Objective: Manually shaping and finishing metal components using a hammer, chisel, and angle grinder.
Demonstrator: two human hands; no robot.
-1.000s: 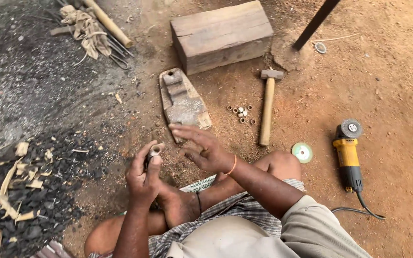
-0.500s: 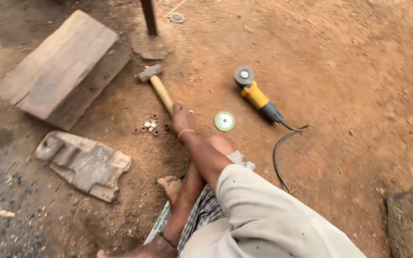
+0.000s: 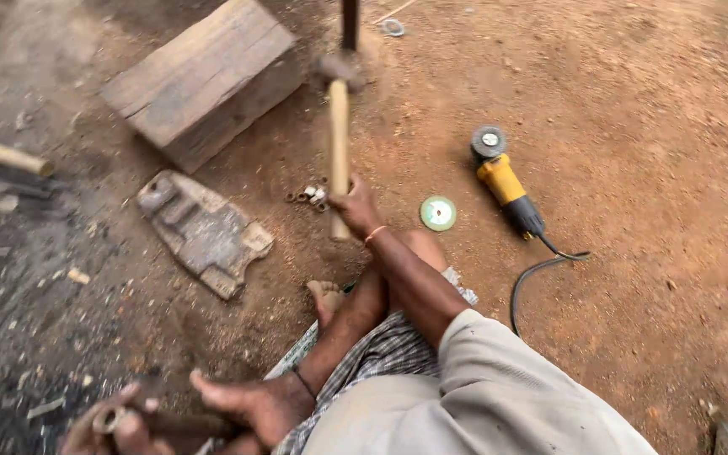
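My right hand [image 3: 354, 205] grips the wooden handle of a hammer [image 3: 339, 139], whose head points away from me and looks lifted off the dirt. Just left of that hand lie several small metal rings [image 3: 309, 195]. My left hand [image 3: 111, 425] sits at the bottom left edge, closed around a short dark metal rod [image 3: 174, 421] with a small ring at its end, next to my bare foot [image 3: 250, 404].
A flat grey metal plate [image 3: 204, 232] lies on the dirt ahead of my legs. A wooden block [image 3: 204, 76] lies beyond it. A yellow angle grinder [image 3: 503, 181] with its cable and a green disc [image 3: 437, 213] lie to the right. Dark ash covers the left ground.
My right hand reached out to the hammer, took its handle and lifted it. My left hand stayed on the rod. The view swung right, then back towards the left.
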